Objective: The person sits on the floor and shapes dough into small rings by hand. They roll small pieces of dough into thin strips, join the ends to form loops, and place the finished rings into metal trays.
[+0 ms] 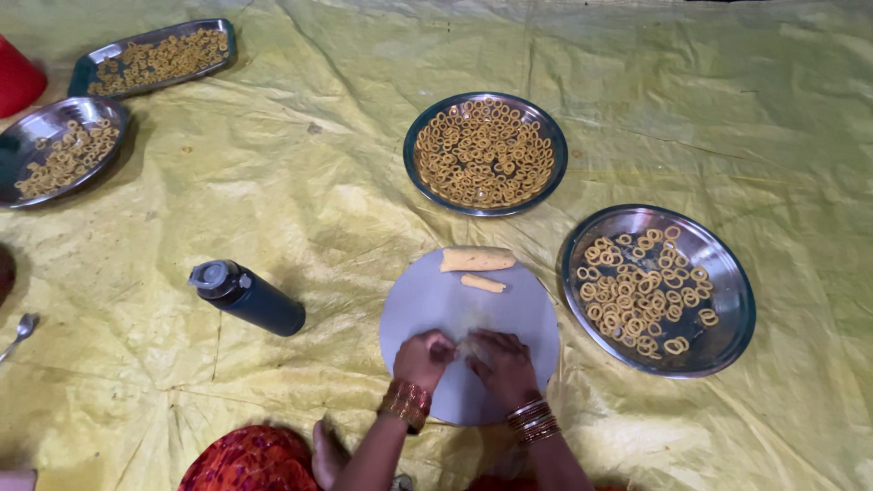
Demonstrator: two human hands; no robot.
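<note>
- The left hand (424, 357) is curled, fingertips pinching one end of a small bit of dough (466, 344) on the round grey board (427, 295); just beside it, the right hand (500, 362) is bent over the dough's other end.
- Far left, a round steel plate (23, 136) and an oblong tray (91, 68) carry shaped rings; a dark bottle (247, 297) lies on the yellow sheet (300, 182).
- At the board's far edge lie a thick dough roll (476, 260) and a thinner piece (483, 284), not yet shaped.
- Beyond, the middle plate (414, 136) looks full of rings.
- On the right, another plate (727, 314) seems roughly half filled, with room left.
- Nothing lies between the hands and that plate.
</note>
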